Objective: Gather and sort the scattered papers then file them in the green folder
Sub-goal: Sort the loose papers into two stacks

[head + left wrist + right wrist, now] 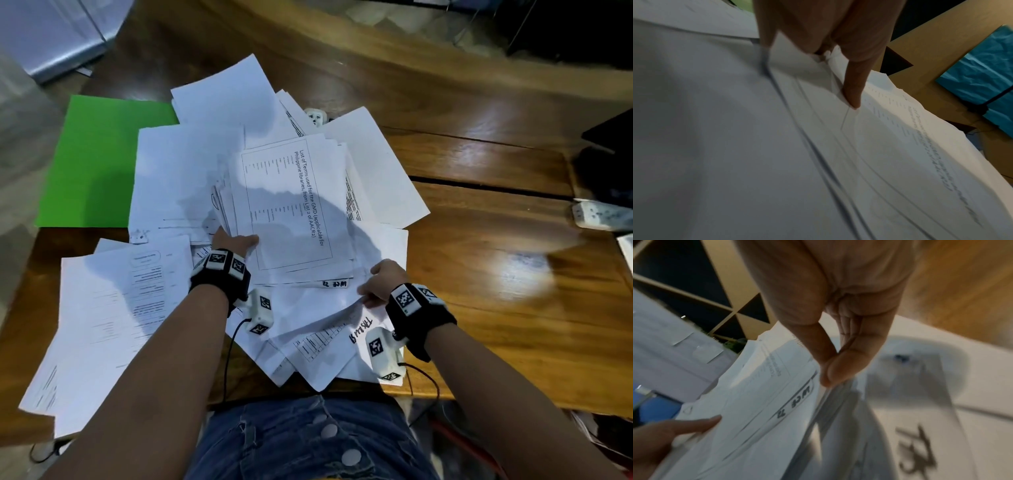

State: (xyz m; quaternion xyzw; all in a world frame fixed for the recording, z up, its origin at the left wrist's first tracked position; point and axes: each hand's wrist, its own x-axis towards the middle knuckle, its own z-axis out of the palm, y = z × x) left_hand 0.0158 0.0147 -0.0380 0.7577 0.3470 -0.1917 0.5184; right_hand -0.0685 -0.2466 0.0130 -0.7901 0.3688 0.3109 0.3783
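White printed papers [212,178] lie scattered in a heap across the wooden table [496,274]. My left hand [236,241] holds a gathered stack of sheets [291,205], thumb on top and fingers underneath, its top page a printed list. In the left wrist view the thumb [853,91] presses on that stack [879,146]. My right hand [380,284] pinches the edge of a loose sheet [318,305] near the table's front; the right wrist view shows my fingers [838,366] closed on the paper edge [828,402]. The green folder [99,161] lies flat at the left, partly under papers.
A white power strip [603,216] lies at the right table edge, and a white adapter [315,117] peeks from behind the heap. Dark objects [609,154] sit at the far right. More sheets [102,325] overhang the near left edge.
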